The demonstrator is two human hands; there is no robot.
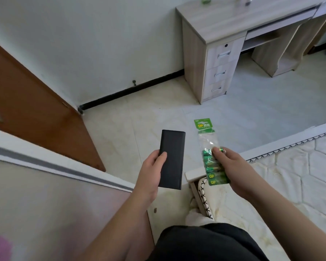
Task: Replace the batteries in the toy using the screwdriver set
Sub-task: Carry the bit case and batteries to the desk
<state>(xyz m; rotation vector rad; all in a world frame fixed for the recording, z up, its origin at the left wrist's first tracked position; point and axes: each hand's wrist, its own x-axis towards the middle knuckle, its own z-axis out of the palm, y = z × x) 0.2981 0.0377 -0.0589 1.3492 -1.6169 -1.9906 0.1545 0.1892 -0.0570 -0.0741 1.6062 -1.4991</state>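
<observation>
Closest to us, our left hand [151,172] is wrapped around a flat black case [172,159], thumb across its front, held upright over the floor. Can't tell what's inside it. Our right hand [233,170] grips a clear pack of green batteries [212,162] just beside the case, thumb pressing on the cells, green header card pointing away. Below that hand is the mattress [290,176]. Further out, a pale wooden desk [224,21] with drawers stands against the wall, and a brown door [26,110] is off to the left.
</observation>
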